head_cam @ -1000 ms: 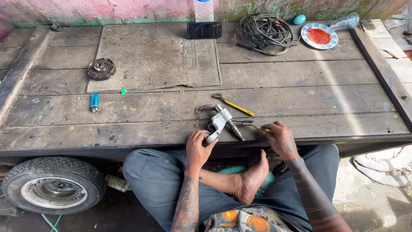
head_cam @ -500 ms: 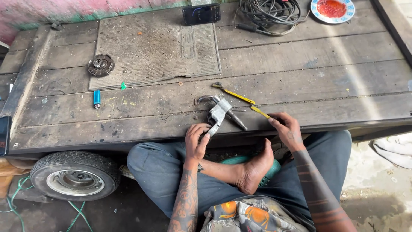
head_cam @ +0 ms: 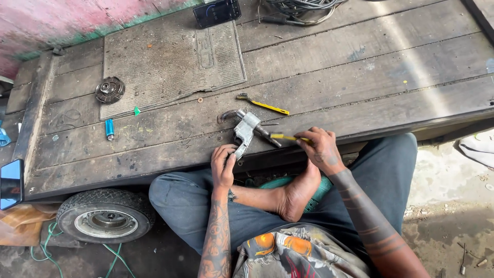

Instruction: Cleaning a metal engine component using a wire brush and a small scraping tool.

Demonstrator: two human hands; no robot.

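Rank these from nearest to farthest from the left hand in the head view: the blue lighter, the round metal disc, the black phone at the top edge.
From the left hand:
1. Blue lighter, to the left on the planks.
2. Round metal disc, farther left and up, beside the mat.
3. Black phone, at the cart's far edge, straight up.

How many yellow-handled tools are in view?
2. One yellow-handled tool lies loose on the wooden deck, beyond the metal part. The other is in the right hand, tip at that part. More may be hidden beyond the frame.
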